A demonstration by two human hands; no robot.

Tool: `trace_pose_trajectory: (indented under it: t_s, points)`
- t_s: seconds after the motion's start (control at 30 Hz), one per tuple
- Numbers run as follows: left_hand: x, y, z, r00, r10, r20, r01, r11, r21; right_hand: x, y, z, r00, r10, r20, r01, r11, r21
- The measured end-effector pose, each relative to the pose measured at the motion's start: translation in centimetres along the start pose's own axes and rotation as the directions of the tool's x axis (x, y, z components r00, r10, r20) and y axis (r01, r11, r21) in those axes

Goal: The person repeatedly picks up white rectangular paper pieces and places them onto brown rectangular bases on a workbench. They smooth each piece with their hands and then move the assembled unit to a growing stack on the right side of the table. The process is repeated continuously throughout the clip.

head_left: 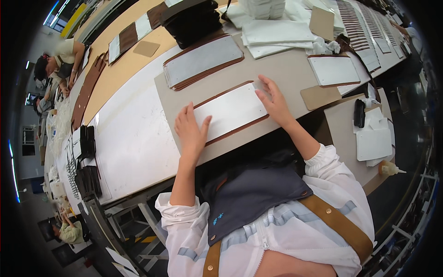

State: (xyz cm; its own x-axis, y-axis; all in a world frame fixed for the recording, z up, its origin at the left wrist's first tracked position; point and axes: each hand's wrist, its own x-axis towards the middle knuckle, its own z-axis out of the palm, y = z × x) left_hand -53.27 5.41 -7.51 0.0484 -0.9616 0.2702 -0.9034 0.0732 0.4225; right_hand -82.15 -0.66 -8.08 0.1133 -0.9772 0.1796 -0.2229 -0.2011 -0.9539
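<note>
A white rectangular sheet (230,111) lies on a slightly larger brown leather panel (240,129), on a grey board (286,74) at the near table edge. My left hand (190,129) lies flat on the sheet's left end, fingers spread. My right hand (273,100) presses flat on its right end. Neither hand grips anything.
A stack of similar white-on-brown panels (203,60) sits just beyond. Another panel (333,70), tan card pieces (320,96), white sheets (277,34), black stacks (191,21), a glue bottle (390,169) and a black object (359,113) lie around. Other people work at far left (64,57).
</note>
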Motion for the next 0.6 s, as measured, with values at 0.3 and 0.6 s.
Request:
trace_pose_trajectory:
  t_s: [0.3,0.6]
  points:
    - [6.0,-2.1,-2.2,0.998,0.054,0.027,-0.043,0.954,-0.298,1.4,0.4,-0.8,0.999,0.051,-0.016,-0.052,0.995,-0.083]
    - [4.4,2.2,-4.2,0.965,0.086,-0.247,-0.182,0.898,-0.401,1.8,-4.5,-7.4,0.987,0.085,-0.138,-0.036,0.944,0.327]
